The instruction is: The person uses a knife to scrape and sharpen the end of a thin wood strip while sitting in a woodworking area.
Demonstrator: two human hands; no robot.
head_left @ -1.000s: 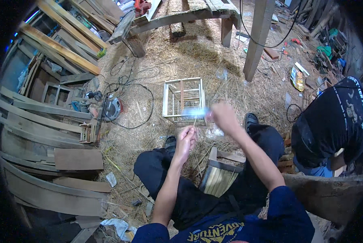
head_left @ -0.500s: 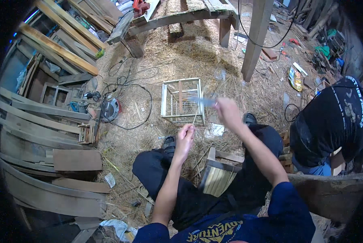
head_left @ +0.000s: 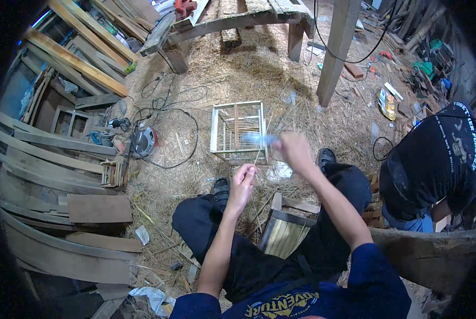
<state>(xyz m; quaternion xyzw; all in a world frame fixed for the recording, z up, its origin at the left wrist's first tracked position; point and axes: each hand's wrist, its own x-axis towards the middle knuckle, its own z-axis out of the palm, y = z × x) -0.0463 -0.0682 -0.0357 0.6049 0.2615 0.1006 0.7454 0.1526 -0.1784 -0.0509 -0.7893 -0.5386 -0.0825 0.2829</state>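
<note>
My left hand [head_left: 242,185] is closed on a thin bamboo-coloured stick [head_left: 257,156], which points up and away from the fingers. In my right hand [head_left: 295,152] is a flat blue-grey blade, seemingly a knife [head_left: 259,139], smeared by motion and pointing left across the stick; its handle is hidden in the fist. Just beyond both hands stands a small wooden-framed cage [head_left: 215,131] with thin bars and a brown slat across its top. Between my legs sits a slatted wooden box [head_left: 284,236] with a dark rim.
A circular saw [head_left: 145,142] and its looped black cord lie left of the cage. Boards [head_left: 100,209] are stacked along the left. A rough wooden bench [head_left: 238,26] and a post [head_left: 338,53] stand ahead. At right another person in a black shirt [head_left: 434,159] bends over.
The right hand and blade have dropped slightly toward me and to the left, along the stick. My left hand stays nearly still, holding the stick.
</note>
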